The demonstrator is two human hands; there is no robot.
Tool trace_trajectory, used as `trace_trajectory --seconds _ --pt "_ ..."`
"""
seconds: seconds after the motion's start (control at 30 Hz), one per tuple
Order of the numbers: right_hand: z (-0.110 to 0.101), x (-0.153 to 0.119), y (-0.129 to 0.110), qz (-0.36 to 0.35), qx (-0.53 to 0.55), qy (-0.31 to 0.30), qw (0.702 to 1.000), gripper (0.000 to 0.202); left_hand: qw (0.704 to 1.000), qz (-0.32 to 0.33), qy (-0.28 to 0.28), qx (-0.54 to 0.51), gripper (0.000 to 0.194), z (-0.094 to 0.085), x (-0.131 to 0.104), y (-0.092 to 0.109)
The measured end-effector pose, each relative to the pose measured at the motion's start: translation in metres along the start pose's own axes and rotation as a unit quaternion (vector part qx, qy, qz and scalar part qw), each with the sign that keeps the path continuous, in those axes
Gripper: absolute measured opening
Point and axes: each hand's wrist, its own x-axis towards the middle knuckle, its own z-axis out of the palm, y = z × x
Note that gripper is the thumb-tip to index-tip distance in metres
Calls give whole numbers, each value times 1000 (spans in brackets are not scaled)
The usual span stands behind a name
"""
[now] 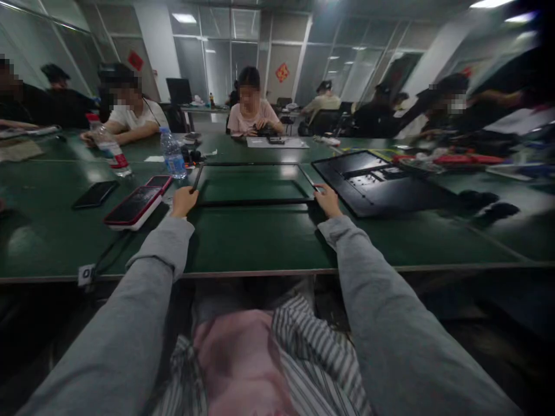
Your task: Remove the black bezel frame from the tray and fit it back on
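Note:
A thin black rectangular frame [255,202], open in the middle, is held just over the green table [255,242]. The tabletop shows through its opening. My left hand [184,202] is closed round its left side near the front corner. On the opposite side, my right hand [328,200] grips the frame near its front right corner. To the right of my right hand lies a flat black panel [390,193], with a raised bar and small fittings on its upper face. What the panel belongs to I cannot tell.
Left of my left hand are a red-and-white device with a dark screen [134,206], a black phone [95,195] and a blue-labelled water bottle [173,155]. A red-capped bottle [113,151] stands farther left. Across the table sits a person in pink [254,115]; several others sit around.

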Motion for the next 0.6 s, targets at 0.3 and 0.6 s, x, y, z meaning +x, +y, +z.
trace_trajectory --seconds 0.3,0.6 --pt "-5 -5 -5 27 35 -18 999 37 997 -38 24 -68 44 -7 -2 6" --pt "0 0 3 26 57 1 998 39 995 -8 8 -97 61 -3 -2 7"
